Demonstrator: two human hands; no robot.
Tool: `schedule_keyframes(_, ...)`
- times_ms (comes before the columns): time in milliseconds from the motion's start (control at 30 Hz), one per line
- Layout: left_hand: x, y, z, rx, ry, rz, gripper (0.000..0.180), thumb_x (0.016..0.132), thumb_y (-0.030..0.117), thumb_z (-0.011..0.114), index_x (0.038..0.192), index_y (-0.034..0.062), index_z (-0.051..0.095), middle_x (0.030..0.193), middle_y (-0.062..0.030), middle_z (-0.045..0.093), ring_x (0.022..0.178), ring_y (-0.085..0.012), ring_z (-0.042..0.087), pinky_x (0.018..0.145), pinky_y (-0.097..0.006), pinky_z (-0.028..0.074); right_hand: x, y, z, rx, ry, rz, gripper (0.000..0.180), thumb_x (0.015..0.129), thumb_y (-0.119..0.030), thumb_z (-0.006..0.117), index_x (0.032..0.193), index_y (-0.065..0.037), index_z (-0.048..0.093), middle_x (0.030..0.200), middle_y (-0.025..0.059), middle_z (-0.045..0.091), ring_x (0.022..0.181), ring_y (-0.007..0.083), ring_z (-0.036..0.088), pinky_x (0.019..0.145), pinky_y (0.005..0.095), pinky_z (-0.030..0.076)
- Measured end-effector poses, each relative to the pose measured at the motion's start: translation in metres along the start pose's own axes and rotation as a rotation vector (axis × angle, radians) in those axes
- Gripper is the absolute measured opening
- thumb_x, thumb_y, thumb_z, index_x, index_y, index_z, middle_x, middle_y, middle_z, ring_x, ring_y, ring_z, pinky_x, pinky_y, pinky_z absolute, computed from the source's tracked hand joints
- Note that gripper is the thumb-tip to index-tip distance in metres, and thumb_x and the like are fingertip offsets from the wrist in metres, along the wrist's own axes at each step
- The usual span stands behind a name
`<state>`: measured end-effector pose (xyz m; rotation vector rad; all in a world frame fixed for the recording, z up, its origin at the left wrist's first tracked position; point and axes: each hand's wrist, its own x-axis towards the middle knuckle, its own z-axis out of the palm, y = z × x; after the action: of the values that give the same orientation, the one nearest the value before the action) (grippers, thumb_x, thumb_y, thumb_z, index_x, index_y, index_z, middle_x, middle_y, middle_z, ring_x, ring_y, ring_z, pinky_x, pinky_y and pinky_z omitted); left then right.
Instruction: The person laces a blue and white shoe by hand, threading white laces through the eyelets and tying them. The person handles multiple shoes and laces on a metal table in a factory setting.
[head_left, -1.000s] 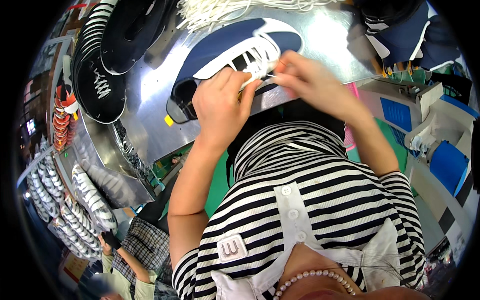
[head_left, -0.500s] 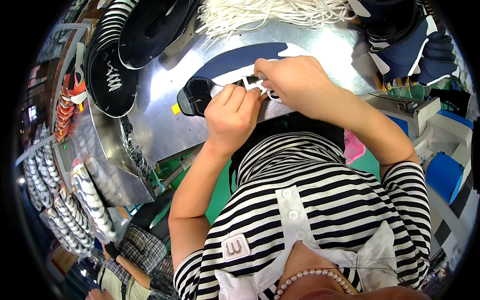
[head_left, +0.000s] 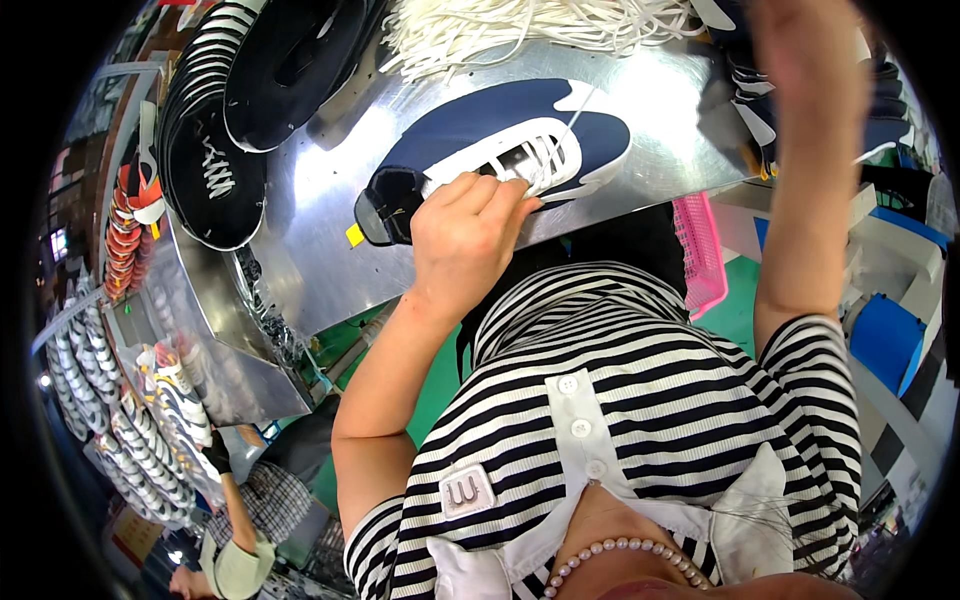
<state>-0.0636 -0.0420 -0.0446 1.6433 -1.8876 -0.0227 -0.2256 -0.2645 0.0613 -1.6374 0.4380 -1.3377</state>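
Note:
A navy and white shoe upper (head_left: pixel 470 120) lies on the metal table, its dark heel end (head_left: pixel 392 200) toward the left. My left hand (head_left: pixel 465 235) is closed on its near edge, beside the white eyelet panel, with the fingertips partly hidden. White shoelace (head_left: pixel 545 160) crosses the eyelets at the right end, and a thin strand rises from there up and to the right. Raised at the far upper right, my right hand (head_left: pixel 805 45) is smeared by motion; its fingers cannot be made out, nor whether it holds the strand.
A heap of white laces (head_left: pixel 540 30) lies at the table's far side. Stacked black uppers (head_left: pixel 215 170) stand at the left, more navy uppers (head_left: pixel 755 110) at the right. Below the table edge is a pink basket (head_left: pixel 705 260). Another person's arm (head_left: pixel 238 510) shows at lower left.
My right hand has left the eyelets and swung up and to the right, uncovering the laced end of the upper. A lace strand now stretches upward. My left hand has stayed in place.

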Motion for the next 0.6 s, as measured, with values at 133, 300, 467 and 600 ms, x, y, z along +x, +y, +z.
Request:
schedule_keyframes(133, -0.003, 0.002, -0.008, 0.015, -0.016, -0.147, 0.039, 0.073, 0.014, 0.082, 0.104, 0.0014, 0.062, 0.074, -0.0105, 0.064, 0.067, -0.027, 0.063, 0.059, -0.036, 0.049, -0.095, 0.041, 0.042, 0.155, -0.361, 0.539, 0.015, 0.087, -0.004, 0.069, 0.101, -0.002, 0.067, 0.093, 0.0035, 0.068, 0.089, 0.0114, 0.066, 0.087, 0.0269, 0.051)
schedule_keyframes(300, 0.0, 0.005, -0.026, -0.306, -0.123, -0.741, 0.062, 0.098, 0.035, 0.057, 0.139, -0.0016, 0.029, 0.093, -0.0268, 0.068, 0.09, -0.0416, 0.068, 0.072, -0.043, 0.052, -0.111, 0.064, 0.066, 0.128, -0.431, 0.635, 0.017, 0.085, -0.011, 0.072, 0.099, -0.004, 0.069, 0.091, 0.0018, 0.07, 0.087, 0.0082, 0.065, 0.078, 0.0248, 0.052)
schedule_keyframes(467, -0.004, -0.007, -0.003, -0.123, 0.054, -0.769, 0.056, 0.094, 0.041, 0.06, 0.131, 0.0011, 0.046, 0.082, -0.025, 0.067, 0.082, -0.0415, 0.064, 0.079, -0.048, 0.047, -0.112, 0.08, 0.093, -0.039, -0.468, 0.458, 0.017, 0.085, -0.013, 0.071, 0.101, -0.006, 0.069, 0.089, 0.0037, 0.073, 0.081, 0.0118, 0.068, 0.073, 0.0252, 0.052)
schedule_keyframes(600, -0.006, -0.008, 0.008, -0.148, 0.211, -0.773, 0.042, 0.087, 0.039, 0.07, 0.112, 0.0056, 0.063, 0.081, -0.0164, 0.068, 0.072, -0.0328, 0.061, 0.072, -0.04, 0.045, -0.123, 0.08, 0.091, -0.112, -0.488, 0.371, 0.018, 0.085, -0.015, 0.07, 0.101, -0.007, 0.069, 0.087, 0.007, 0.073, 0.075, 0.0201, 0.07, 0.069, 0.0275, 0.053)
